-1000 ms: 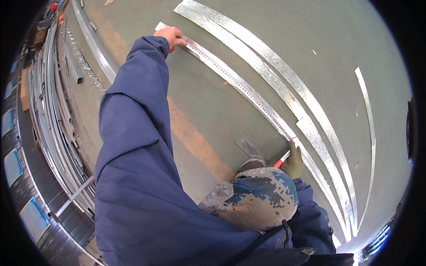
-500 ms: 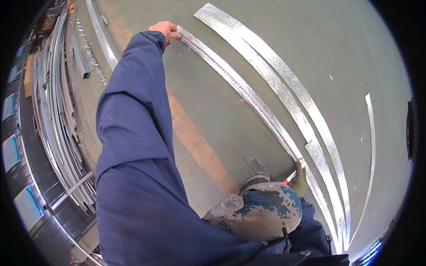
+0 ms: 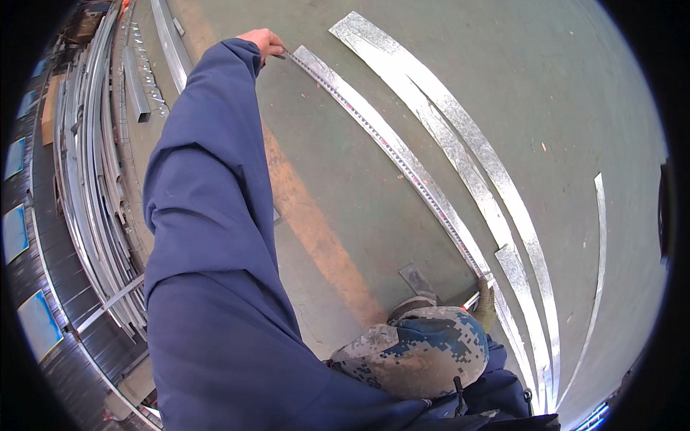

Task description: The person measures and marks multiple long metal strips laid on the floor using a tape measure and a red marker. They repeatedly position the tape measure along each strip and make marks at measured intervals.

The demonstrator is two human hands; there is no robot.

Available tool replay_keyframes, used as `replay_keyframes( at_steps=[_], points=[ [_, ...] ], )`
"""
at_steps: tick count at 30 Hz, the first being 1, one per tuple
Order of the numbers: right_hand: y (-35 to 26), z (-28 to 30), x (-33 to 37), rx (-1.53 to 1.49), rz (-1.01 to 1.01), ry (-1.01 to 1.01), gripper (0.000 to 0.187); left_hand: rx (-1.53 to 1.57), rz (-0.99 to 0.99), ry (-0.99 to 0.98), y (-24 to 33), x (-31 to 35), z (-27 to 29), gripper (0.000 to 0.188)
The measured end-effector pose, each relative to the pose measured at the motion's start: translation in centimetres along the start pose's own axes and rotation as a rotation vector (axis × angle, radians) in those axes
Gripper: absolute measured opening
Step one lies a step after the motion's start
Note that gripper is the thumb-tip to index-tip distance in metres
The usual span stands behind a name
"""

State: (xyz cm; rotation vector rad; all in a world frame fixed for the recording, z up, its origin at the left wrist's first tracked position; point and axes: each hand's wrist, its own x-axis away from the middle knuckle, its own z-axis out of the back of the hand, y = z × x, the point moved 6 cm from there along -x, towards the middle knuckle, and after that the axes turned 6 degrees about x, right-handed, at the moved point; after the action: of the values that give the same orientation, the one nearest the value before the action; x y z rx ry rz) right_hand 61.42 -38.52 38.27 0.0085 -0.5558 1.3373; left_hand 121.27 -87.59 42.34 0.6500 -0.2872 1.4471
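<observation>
My left hand [image 3: 261,42], bare below a dark blue sleeve, reaches far forward and pinches the end of a tape measure [image 3: 374,133]. The tape runs along the left edge of a long, narrow sheet-metal strip [image 3: 402,149] on the floor. Its pinched end sticks out a little past the strip's far end. Near my knee, my right hand [image 3: 486,305], in an olive glove, is closed by the tape and the strip. A slim white-and-red pen-like thing [image 3: 471,301] pokes out from it; its grip is partly hidden.
Two wider metal strips [image 3: 467,133] lie to the right, with a narrow strip [image 3: 599,237] beyond them. Long metal profiles [image 3: 92,165] are stacked at the left, beside a square tube [image 3: 135,86]. My camouflage-clad knee [image 3: 431,352] is at the bottom. A faded orange line [image 3: 309,223] crosses the floor.
My left hand and the tape end have shifted slightly left, off the strip's far end. The tape now lies along the strip's left edge rather than over its face.
</observation>
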Motion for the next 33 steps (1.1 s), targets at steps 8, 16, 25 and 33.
replay_keyframes(
  at_steps=[8, 16, 25, 33],
  points=[
    [0.0, 0.1, 0.4, -0.006, -0.037, -0.032, 0.071, -0.192, 0.034, -0.003, -1.7, -1.7, -2.1, 0.026],
    [0.5, 0.3, 0.8, -0.016, -0.073, -0.060, 0.072, -0.192, 0.091, 0.134, -2.5, -4.1, -3.7, 0.027],
    [-0.5, 1.1, 0.8, -0.066, -0.053, -0.049, 0.070, -0.159, 0.120, 0.131, -3.1, -5.5, -4.1, 0.024],
    [-0.5, 1.3, 0.8, -0.067, -0.078, -0.043, 0.072, -0.109, 0.197, 0.189, -2.5, -5.4, -3.3, 0.025]
  ],
)
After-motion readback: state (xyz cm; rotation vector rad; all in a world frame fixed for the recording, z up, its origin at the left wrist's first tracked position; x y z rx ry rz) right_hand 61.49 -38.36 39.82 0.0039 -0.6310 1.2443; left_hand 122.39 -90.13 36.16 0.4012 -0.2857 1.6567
